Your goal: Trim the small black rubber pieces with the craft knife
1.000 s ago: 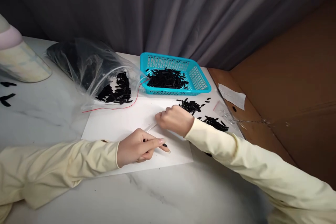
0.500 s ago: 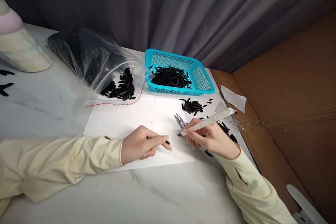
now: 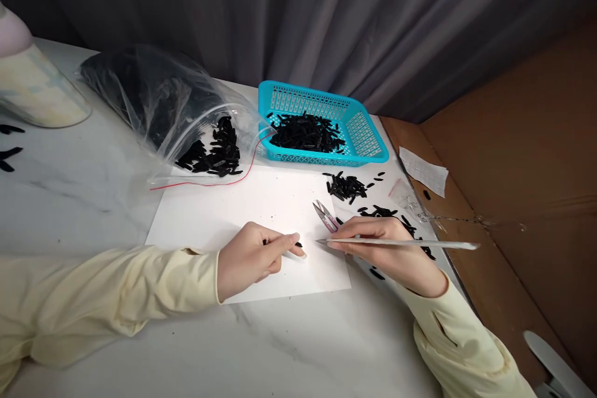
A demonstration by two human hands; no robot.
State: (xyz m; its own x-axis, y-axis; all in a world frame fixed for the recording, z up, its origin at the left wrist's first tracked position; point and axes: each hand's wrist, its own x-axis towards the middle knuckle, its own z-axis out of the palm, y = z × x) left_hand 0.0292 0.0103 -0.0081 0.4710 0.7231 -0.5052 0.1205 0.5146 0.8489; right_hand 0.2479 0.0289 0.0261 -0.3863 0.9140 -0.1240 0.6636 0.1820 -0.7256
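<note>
On white paper sheet [image 3: 233, 211], left hand [image 3: 252, 256] mostly closed, fingers pinching small black piece [image 3: 298, 244] flat against sheet. Right hand [image 3: 387, 249] curled round thin white tool [image 3: 401, 242], held near level, tip pointing at black piece, just apart from it. Small snips [image 3: 325, 216] lie just beside right hand. Teal basket [image 3: 368, 137] and clear bag [image 3: 163, 106], both holding black pieces, sit further back
</note>
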